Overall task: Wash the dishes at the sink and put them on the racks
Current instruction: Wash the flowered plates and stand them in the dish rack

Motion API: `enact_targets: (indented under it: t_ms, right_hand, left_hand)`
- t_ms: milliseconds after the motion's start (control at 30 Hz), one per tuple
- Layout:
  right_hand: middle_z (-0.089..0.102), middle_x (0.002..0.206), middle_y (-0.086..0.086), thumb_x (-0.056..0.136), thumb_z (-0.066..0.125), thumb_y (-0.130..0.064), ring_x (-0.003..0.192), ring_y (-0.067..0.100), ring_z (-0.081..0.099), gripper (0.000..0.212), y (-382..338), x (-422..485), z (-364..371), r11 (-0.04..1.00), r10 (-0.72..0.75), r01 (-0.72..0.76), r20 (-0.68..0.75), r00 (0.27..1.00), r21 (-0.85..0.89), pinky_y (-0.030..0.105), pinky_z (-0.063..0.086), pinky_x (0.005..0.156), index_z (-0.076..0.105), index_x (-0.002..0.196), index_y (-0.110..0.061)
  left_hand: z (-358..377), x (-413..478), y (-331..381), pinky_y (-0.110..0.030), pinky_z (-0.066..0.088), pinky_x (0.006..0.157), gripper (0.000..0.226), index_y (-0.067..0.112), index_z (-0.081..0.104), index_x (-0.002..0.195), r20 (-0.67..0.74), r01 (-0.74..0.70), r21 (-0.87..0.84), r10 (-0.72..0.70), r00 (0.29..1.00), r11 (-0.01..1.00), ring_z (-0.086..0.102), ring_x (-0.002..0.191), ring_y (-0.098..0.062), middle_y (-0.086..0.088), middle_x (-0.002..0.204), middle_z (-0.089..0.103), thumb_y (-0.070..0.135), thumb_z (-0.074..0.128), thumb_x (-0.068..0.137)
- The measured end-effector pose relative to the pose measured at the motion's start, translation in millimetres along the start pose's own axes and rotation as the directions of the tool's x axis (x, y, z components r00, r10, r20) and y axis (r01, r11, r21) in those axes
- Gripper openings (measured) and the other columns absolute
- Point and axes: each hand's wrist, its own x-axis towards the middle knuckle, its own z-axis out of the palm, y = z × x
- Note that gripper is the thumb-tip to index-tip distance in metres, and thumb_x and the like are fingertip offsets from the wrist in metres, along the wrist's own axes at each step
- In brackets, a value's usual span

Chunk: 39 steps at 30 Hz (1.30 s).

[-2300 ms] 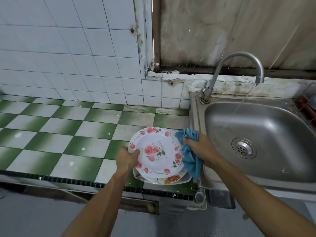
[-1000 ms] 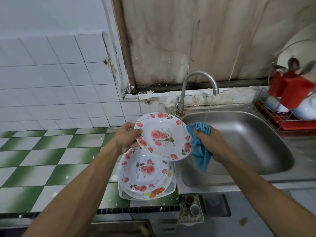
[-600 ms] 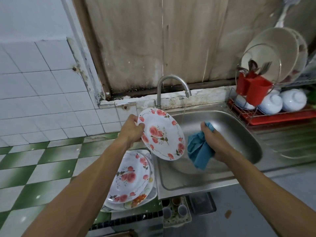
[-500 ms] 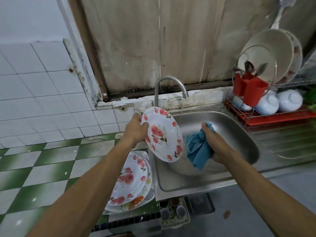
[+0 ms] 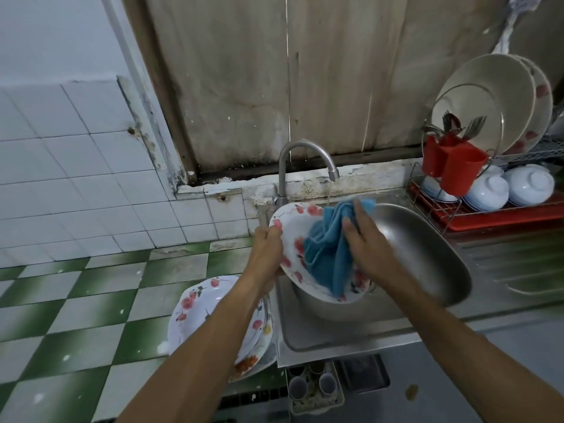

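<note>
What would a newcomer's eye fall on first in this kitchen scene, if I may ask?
First comes the flowered plate, gripped by the left hand and tilted over the sink, with the right hand pressing a blue cloth onto it beneath the running tap. Then the stack of plates on the green checked counter at left, and the red rack with bowls at right.

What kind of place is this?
Probably a home kitchen's dishwashing spot: steel sink with running tap, loaded dish rack beside it, stacked floral plates on the tiled counter.
</note>
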Motion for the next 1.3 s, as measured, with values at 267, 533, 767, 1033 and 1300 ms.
enact_targets:
  t_ms: [267,533,767,1033,1300]
  right_hand:
    - [0.001,0.169,0.01,0.098,0.025,-0.058,0.155,0.031,0.001,0.075,7.3,-4.3,96.3,0.985,0.012,0.027,0.223,0.975,-0.17,0.05,0.007,0.125,0.01,0.161,-0.02]
    - [0.004,0.169,0.0,0.087,-0.009,-0.073,0.154,0.02,0.007,0.089,40.0,-53.1,47.1,0.786,-0.026,0.336,0.515,0.857,-0.519,0.043,0.011,0.124,0.002,0.161,-0.025]
    - [-0.02,0.165,0.018,0.103,0.005,-0.051,0.152,0.033,-0.02,0.072,8.2,23.1,84.9,0.87,0.007,0.047,0.107,0.994,-0.49,0.05,-0.011,0.124,-0.011,0.159,-0.008]
    - [-0.005,0.169,-0.006,0.104,0.016,-0.06,0.155,0.016,0.0,0.065,-12.4,-54.5,50.5,0.865,-0.139,0.4,0.621,0.771,-0.303,0.05,0.003,0.125,-0.004,0.161,-0.034]
    - [-0.03,0.161,0.015,0.097,-0.003,-0.057,0.151,0.032,-0.024,0.078,16.1,15.6,65.3,0.77,-0.056,0.121,0.123,0.991,-0.626,0.056,-0.003,0.124,-0.017,0.157,-0.01]
  left_hand:
    - [10.7,-5.8,-26.2,-0.035,0.059,0.088,0.051,0.023,0.07,0.118,0.0,0.073,-0.148,-0.074,0.997,0.986,0.073,0.099,-0.016,-0.003,0.106,0.077,0.056,0.035,0.104]
    - [-33.6,-6.2,-12.6,-0.034,0.062,0.065,0.044,0.017,0.066,0.112,-0.085,0.027,-0.085,-0.035,0.996,0.996,0.076,0.079,-0.021,-0.004,0.088,0.078,0.047,0.034,0.107]
    - [7.0,-15.9,-16.3,-0.04,0.06,0.083,0.046,0.015,0.068,0.112,0.103,0.182,-0.184,-0.165,0.981,0.966,0.073,0.1,-0.031,-0.013,0.107,0.076,0.05,0.039,0.106]
    - [-34.9,6.6,-11.1,-0.049,0.055,0.095,0.06,0.009,0.067,0.12,0.006,0.123,-0.257,-0.126,0.992,0.959,0.072,0.102,-0.036,-0.02,0.113,0.073,0.057,0.035,0.104]
    - [-10.5,-7.2,-22.4,-0.056,0.049,0.103,0.058,0.008,0.061,0.131,0.187,0.201,-0.158,-0.171,0.967,0.967,0.067,0.111,-0.041,-0.02,0.118,0.072,0.054,0.038,0.104]
